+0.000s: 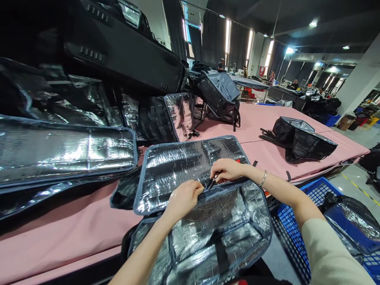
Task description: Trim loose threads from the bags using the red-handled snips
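An insulated bag (208, 219) with silver foil lining and grey-blue edging lies open in front of me, its foil-lined lid (178, 166) folded back onto the table. At the seam between lid and body, my left hand (185, 198) is closed in a pinch; what lies between its fingertips is too small to tell. Just to its right, my right hand (227, 170) grips a small dark pointed tool that looks like thread snips (211, 183), angled down toward the seam. A black strap (222, 255) crosses the foil inside the bag.
Black foil-lined bags (118, 59) are piled high at the left of the pink table (252, 118). Another open bag (303, 138) sits farther right, and one (221, 93) stands at the back. Beside the table is a blue crate (322, 190) holding a bag. People work in the distance.
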### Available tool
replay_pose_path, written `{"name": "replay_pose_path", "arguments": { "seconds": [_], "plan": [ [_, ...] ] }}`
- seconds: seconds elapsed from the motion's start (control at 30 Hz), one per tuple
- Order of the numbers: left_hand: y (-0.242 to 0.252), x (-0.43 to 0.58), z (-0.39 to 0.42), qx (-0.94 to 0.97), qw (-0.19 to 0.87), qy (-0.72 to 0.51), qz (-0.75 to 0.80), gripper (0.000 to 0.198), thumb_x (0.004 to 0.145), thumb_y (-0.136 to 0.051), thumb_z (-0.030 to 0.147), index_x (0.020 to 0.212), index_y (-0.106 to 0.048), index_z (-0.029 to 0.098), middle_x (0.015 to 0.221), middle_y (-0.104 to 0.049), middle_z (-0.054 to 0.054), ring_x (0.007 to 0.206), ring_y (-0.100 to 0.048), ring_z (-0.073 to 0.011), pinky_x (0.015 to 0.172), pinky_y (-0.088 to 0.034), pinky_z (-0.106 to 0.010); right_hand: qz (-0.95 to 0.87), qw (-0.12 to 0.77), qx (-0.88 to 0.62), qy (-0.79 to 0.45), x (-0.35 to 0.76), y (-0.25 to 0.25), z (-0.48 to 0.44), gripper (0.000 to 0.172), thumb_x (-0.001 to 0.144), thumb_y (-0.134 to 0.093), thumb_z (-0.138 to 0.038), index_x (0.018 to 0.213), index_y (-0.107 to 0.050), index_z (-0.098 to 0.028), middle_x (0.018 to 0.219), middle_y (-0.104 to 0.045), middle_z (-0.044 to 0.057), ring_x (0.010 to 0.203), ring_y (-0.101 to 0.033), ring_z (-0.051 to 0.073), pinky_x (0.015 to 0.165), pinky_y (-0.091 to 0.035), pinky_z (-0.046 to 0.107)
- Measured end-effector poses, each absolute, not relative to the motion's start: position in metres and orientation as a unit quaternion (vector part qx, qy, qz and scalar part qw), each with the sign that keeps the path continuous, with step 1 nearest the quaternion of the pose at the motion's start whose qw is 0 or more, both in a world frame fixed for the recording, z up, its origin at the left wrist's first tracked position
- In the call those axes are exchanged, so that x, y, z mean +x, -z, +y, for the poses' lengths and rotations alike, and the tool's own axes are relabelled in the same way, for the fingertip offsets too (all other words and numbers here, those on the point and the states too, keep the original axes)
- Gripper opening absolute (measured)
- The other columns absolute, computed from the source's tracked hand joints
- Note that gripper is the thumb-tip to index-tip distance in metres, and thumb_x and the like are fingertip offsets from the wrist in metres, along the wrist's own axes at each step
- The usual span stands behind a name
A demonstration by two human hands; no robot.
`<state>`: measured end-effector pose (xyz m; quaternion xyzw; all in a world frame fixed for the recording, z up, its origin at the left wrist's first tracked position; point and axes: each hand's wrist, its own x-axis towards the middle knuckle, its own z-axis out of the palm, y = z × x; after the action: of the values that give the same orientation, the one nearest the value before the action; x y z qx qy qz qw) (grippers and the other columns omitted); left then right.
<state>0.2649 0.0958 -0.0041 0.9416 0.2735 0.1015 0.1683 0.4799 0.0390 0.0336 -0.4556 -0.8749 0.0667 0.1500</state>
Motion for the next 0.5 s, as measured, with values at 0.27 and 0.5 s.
{"name": "replay_pose_path", "arguments": {
  "seconds": [0.27,0.5],
  "plan": [
    [0.0062,0.2644,0.0976,0.94,0.17,-0.114,0.271,0.031,0.085,-0.028,0.032,0.073,-0.052,0.018,0.081,-0.059,-0.008,0.08,-0.054,-0.0214,0.069,-0.039,-0.031,-0.874,0.137,-0.465,0.037,0.4762,-0.0267,0.0301,0.013,0.084,-0.063,-0.025,0.095,-0.064,-0.017,0.092,-0.06,0.003,0.081,-0.045,0.017,0.074,-0.037,0.026],
    [0.0105,0.266,0.0991,0.939,0.169,-0.136,0.267,0.031,0.085,-0.029,0.034,0.076,-0.054,0.018,0.082,-0.06,-0.008,0.081,-0.054,-0.0212,0.073,-0.04,-0.032,-0.881,0.125,-0.455,0.041,0.4782,-0.0269,0.0306,0.009,0.087,-0.058,-0.022,0.091,-0.063,-0.015,0.087,-0.059,0.004,0.076,-0.042,0.017,0.072,-0.036,0.027]
  ]
}}
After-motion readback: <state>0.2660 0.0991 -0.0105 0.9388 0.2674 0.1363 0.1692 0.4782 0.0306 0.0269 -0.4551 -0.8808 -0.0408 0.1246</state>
